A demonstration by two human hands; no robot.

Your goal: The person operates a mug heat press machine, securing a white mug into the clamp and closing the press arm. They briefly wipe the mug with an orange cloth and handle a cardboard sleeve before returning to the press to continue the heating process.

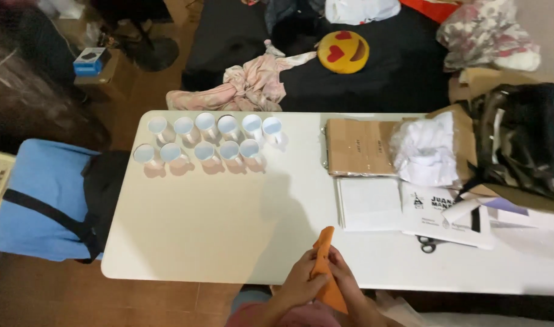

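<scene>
My left hand [301, 281] and my right hand [343, 275] meet at the near edge of a white table [210, 230], both closed around an orange cloth [323, 245] that sticks up between them and hangs down below. On the far left of the table stand several white mugs [207, 140] in two rows, well beyond the hands. A shadow of my head falls across the table between the hands and the mugs.
Flat cardboard [359, 146], white sheets [369, 203], crumpled white paper [427, 151], printed paper, black scissors [428, 244] and a dark bag [522, 139] crowd the table's right half. A blue chair with a black bag [44, 200] stands left. Beyond lie pink clothes [247, 85] and a yellow round cushion [343, 51].
</scene>
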